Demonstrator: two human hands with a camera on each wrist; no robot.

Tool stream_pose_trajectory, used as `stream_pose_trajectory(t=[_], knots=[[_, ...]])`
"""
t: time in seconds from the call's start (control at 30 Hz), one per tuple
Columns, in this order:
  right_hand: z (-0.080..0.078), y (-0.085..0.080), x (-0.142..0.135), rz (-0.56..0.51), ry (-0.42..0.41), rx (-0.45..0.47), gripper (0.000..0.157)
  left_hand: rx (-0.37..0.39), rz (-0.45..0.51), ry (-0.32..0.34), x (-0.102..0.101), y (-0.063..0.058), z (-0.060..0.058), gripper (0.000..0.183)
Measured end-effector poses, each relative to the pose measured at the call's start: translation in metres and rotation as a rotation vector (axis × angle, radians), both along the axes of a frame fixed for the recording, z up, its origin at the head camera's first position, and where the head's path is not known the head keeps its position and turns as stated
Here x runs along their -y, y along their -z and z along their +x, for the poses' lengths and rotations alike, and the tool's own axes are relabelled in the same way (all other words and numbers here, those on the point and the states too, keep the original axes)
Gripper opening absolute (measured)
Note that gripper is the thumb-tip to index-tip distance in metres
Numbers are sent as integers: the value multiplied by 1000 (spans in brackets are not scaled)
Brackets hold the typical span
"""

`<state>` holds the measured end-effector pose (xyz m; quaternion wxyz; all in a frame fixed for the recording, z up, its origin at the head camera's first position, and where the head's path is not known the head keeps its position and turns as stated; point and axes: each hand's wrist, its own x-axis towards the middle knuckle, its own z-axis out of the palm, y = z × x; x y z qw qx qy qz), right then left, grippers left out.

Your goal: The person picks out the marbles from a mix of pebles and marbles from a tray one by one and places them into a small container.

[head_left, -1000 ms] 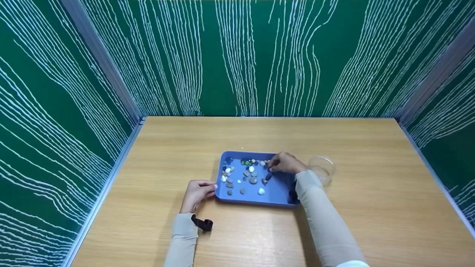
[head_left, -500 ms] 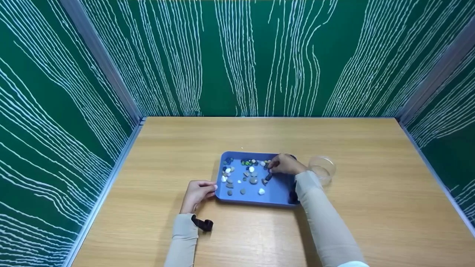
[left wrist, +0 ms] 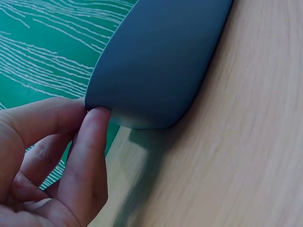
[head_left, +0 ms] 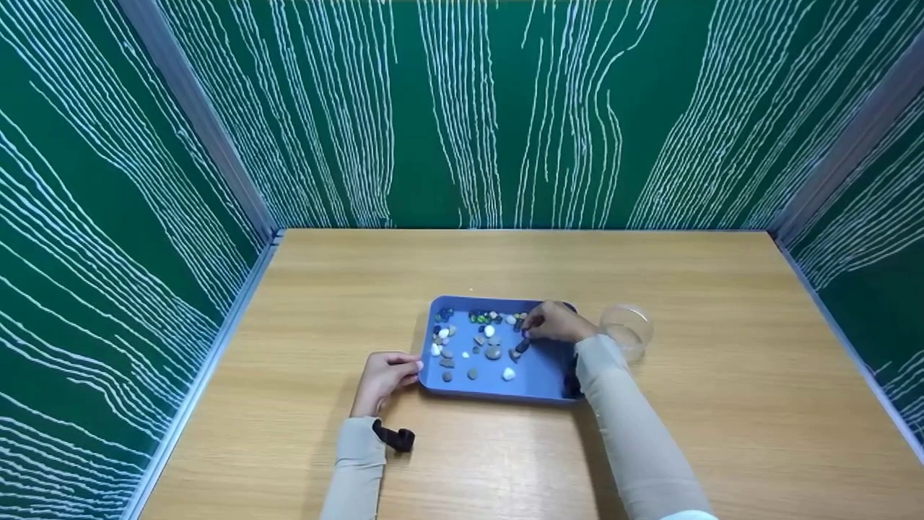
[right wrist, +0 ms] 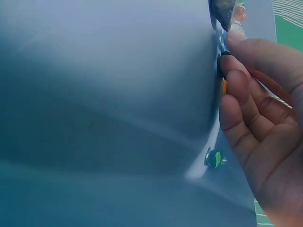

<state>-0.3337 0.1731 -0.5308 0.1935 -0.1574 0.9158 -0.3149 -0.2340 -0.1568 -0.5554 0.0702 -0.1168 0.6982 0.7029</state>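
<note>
A shallow blue tray [head_left: 538, 379] holds pebbles and glass marbles laid out in loose rows. My left hand [head_left: 386, 379] pinches the tray's rim near its front left corner; in the left wrist view, thumb and finger meet on the tray wall [left wrist: 151, 61]. Inside the tray at the back right, my right hand [head_left: 559, 321] has its thumb and fingertips together at a small dark stone [right wrist: 226, 53], mostly hidden by the fingers. A longer dark stone [head_left: 522, 344] lies just below those fingertips. In the right wrist view, a glass marble [right wrist: 215, 158] with a green swirl sits by the tray wall.
A clear round plastic container [head_left: 626, 325] stands right of the tray, partly behind the right forearm. A white stone [head_left: 509, 373] lies toward the tray's front. A black strap [head_left: 395, 437] hangs from the left wrist. Green panels [head_left: 462, 108] with white lines enclose the wooden table [head_left: 346, 289].
My right hand has shifted slightly toward the tray's front, still with fingertips close by the longer dark stone. My left hand stays on the rim.
</note>
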Motion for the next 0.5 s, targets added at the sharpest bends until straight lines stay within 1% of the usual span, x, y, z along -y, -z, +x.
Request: stream_pose_trajectory(t=[0.1, 0.2, 0.4, 0.5], knots=[[0, 2, -2, -11, -40, -62, 10, -5, 17, -3, -1, 0, 1, 25], [0, 3, -3, -15, -65, -100, 11, -9, 35, -4, -1, 0, 1, 26], [-2, 0, -3, -14, -34, -45, 12, -5, 44, -4, -1, 2, 0, 27], [-2, -2, -4, -13, -26, -36, 13, 8, 47, -8, -1, 1, 0, 27]])
